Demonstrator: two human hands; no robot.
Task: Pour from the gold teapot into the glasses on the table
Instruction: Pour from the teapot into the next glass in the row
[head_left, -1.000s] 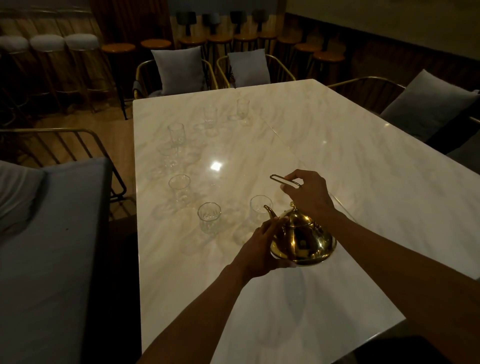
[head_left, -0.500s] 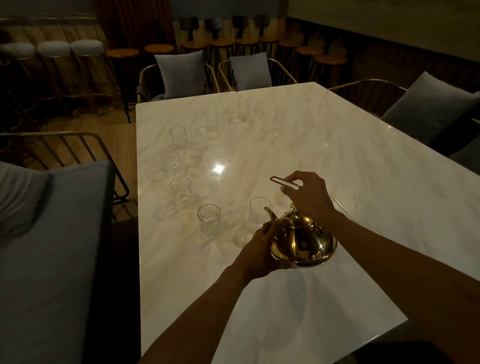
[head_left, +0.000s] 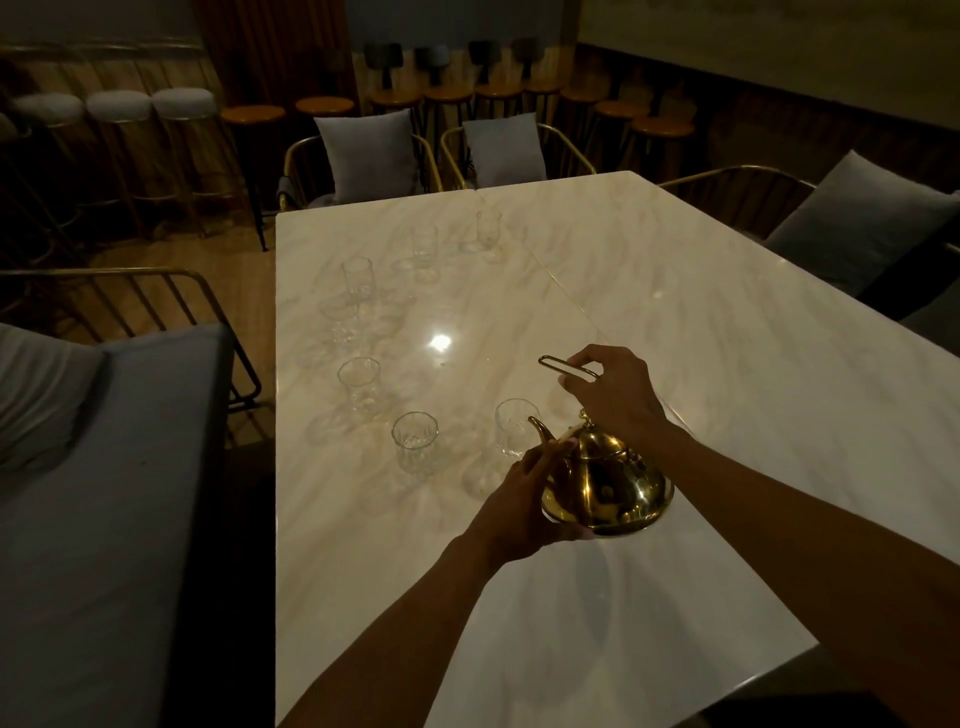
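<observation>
The gold teapot (head_left: 608, 483) is held over the white marble table (head_left: 675, 332), its spout pointing up and left toward the nearest glass (head_left: 513, 427). My right hand (head_left: 613, 389) grips the teapot's wire handle above the lid. My left hand (head_left: 524, 499) cups the pot's left side and base below the spout. Several clear glasses stand in a curved row on the table's left half: one (head_left: 414, 441) left of the nearest, another (head_left: 359, 387) further left, and more toward the far edge (head_left: 488, 228). All look empty.
A grey cushioned bench (head_left: 104, 493) runs along the table's left side. Gold-framed chairs with grey pillows (head_left: 371, 150) stand at the far end and on the right (head_left: 852, 234). Bar stools line the back wall.
Both hands and the teapot have stayed nearly in place. The view has tilted slightly, shifting the table a little lower in frame.
</observation>
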